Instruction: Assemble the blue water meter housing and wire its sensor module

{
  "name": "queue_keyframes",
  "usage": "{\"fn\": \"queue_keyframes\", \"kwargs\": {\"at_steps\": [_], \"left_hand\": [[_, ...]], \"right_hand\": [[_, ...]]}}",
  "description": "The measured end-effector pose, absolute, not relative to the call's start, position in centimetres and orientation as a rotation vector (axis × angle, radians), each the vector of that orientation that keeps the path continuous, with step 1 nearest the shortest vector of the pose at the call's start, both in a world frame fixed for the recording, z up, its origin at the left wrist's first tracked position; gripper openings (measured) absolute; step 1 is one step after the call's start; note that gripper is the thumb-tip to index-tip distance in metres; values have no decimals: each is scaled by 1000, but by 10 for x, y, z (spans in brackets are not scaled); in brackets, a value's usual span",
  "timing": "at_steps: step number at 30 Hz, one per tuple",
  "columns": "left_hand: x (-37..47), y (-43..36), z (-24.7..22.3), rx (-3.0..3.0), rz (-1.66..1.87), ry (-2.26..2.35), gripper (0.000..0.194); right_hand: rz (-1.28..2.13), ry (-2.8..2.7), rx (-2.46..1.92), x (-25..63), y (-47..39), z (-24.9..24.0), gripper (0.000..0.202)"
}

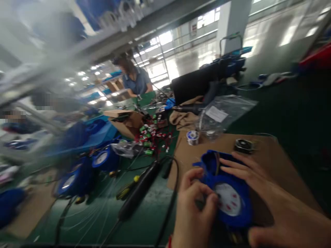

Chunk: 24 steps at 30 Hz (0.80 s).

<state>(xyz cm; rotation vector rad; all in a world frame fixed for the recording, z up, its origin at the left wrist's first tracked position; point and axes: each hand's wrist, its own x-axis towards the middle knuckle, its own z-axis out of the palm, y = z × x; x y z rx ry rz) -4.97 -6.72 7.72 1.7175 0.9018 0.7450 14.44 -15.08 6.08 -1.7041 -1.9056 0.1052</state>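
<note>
A blue round meter housing point(243, 193) with a white dial point(229, 199) bearing red marks rests on a brown cardboard sheet point(281, 172). My left hand point(195, 203) is at the housing's left side, thumb and index finger pinched together by the dial's edge; what lies between them is too small to tell. On the right, my right hand point(261, 186) has its fingers spread over the housing's upper right side, thumb apart below. A small black square part point(243, 146) and a solder spool point(192, 137) sit on the cardboard behind the housing.
Left of the cardboard lie a black-handled tool point(139, 193) with a cable and yellow-green pliers point(125, 191). More blue meters point(74, 179), a heap of wired green parts point(148, 141), a cardboard box point(125, 124) and a plastic bag point(224, 113) stand around. A person point(137, 81) sits beyond.
</note>
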Motion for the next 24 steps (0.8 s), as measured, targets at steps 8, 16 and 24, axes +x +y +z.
{"fn": "queue_keyframes", "kwargs": {"at_steps": [8, 16, 24], "left_hand": [[-58, -58, 91, 2107, 591, 929, 13], [-36, -59, 120, 2713, 498, 923, 11], [-23, -48, 137, 2926, 251, 1045, 16]], "right_hand": [[215, -1868, -1779, 127, -152, 87, 91], [111, -1814, -1848, 118, -145, 101, 75], [-2, -1922, -1904, 114, -131, 118, 76]]}}
